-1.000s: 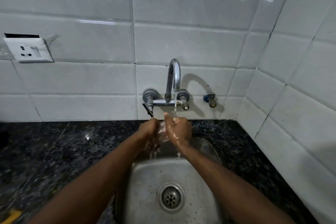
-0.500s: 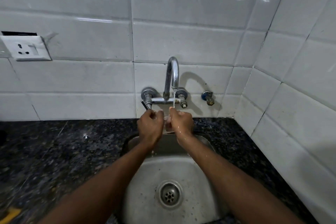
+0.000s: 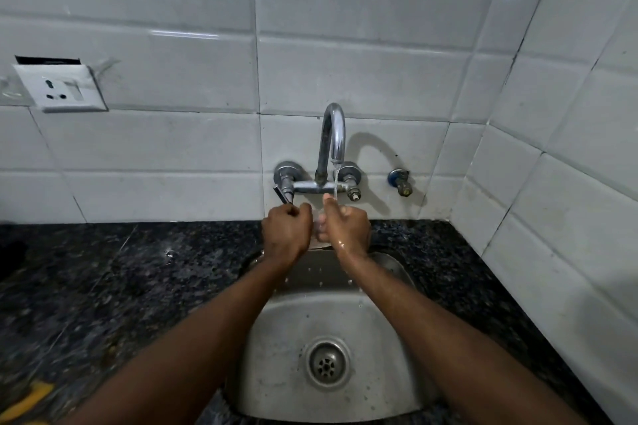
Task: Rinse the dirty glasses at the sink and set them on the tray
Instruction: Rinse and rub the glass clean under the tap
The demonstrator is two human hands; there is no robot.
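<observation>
Closest to us, two bare arms reach out over a shiny metal sink [image 3: 276, 338]. The sink has a round drain [image 3: 327, 363] in its bottom and little drops of water on its walls. A dark speckled counter [image 3: 103, 286] goes all around the sink. A bit of something yellow [image 3: 27, 402] shows at the low left corner, too blurry to name.

Further on, the two hands are close together above the back edge of the sink. The glass [image 3: 317, 229] is see-through and sits right between them, so only a little of it shows. The right hand [image 3: 348, 229] is wet and holds the glass, with its fingers [image 3: 322, 236] curled round it and its thumb sticking up. The left hand [image 3: 286, 235] is just beside the glass on the other side. Its fingers are curled and touch the end of the tap's lever [image 3: 283, 195]. I cannot tell if it holds the lever, the glass or nothing.

A thin line of water [image 3: 335, 183] falls from the bent tap [image 3: 333, 134] onto the right thumb and the top of the glass.

Behind the tap are white wall tiles [image 3: 345, 28]. A small valve [image 3: 400, 181] sticks out to the right of the tap. A white socket [image 3: 60, 88] is far off on the left.
</observation>
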